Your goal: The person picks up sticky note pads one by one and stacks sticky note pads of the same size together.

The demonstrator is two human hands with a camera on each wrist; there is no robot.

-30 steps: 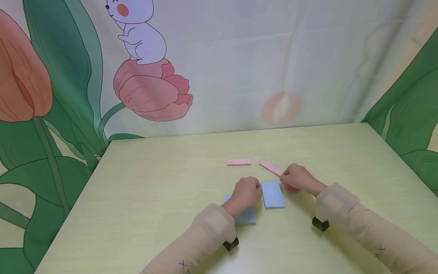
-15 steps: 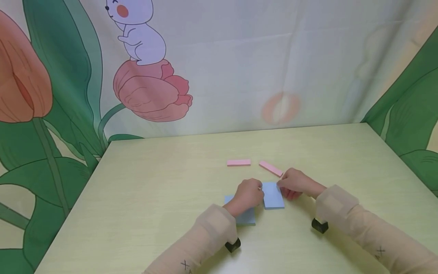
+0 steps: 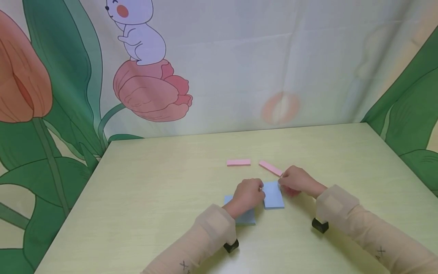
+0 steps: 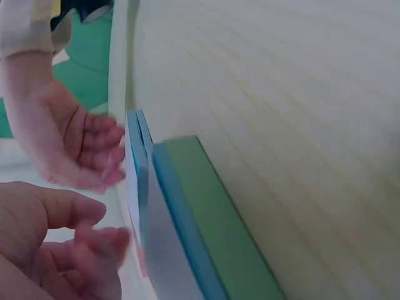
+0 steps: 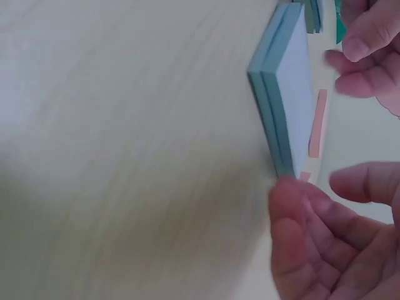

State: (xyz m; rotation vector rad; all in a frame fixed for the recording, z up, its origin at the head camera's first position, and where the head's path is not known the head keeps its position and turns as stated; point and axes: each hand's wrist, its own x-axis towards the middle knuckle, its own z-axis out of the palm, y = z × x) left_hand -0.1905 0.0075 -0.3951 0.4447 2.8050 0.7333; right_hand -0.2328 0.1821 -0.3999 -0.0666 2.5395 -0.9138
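A light-blue rectangular stack [image 3: 273,198], like sticky-note pads, lies flat between the hands in the head view. Two layers show along its edge in the right wrist view. My left hand [image 3: 248,193] hovers at its left side, fingers loosely bent and holding nothing. At the far right corner, fingertips of my right hand [image 3: 297,180] appear to touch the stack, while the thumb stays apart. Partly hidden under my left hand lies another stack [image 3: 247,217], whose edge shows blue and green layers in the left wrist view. A slanted pink strip [image 3: 270,168] lies by my right fingertips.
Farther back, a second pink strip [image 3: 238,163] lies level on the pale table [image 3: 154,190]. A printed curtain [image 3: 232,76] with flowers and a white animal hangs behind the table's back edge. Dark wrist cameras sit below both cuffs.
My right hand has shifted slightly left from the slanted pink strip toward the blue stack's corner. My left hand has edged right. The stacks and strips look unmoved.
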